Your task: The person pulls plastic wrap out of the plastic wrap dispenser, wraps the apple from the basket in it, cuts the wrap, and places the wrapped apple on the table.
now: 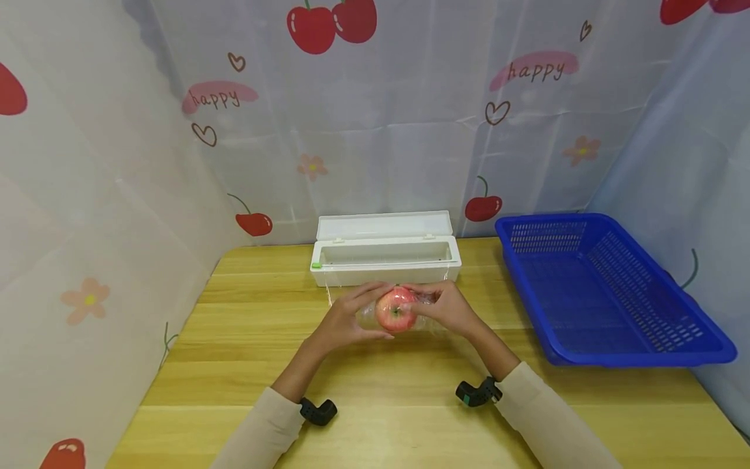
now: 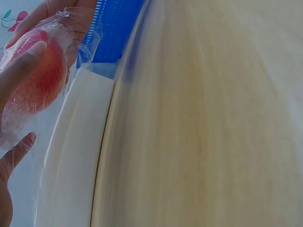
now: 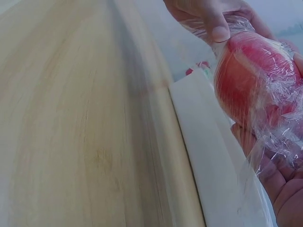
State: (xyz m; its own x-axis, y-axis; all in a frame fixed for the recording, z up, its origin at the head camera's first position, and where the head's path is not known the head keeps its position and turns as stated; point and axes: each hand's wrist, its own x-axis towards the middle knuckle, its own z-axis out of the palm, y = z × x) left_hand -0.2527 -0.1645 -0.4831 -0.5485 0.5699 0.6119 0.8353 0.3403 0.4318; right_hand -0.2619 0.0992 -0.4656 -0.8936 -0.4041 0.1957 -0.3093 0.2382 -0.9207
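A red apple (image 1: pixel 396 310) covered in clear cling film (image 1: pixel 426 301) is held just above the wooden table (image 1: pixel 410 391), in front of the white cling-film dispenser box (image 1: pixel 383 255). My left hand (image 1: pixel 350 317) cups the apple's left side, thumb under it and fingers over its top. My right hand (image 1: pixel 446 306) grips its right side and the bunched film. The left wrist view shows the wrapped apple (image 2: pixel 35 80) against my fingers (image 2: pixel 19 71). In the right wrist view the film (image 3: pixel 270 127) crinkles over the apple (image 3: pixel 251 80).
The dispenser box stands with its lid up at the table's back edge. A blue plastic basket (image 1: pixel 603 286) sits at the right. Cherry-print curtains (image 1: pixel 381 111) close in the back and both sides.
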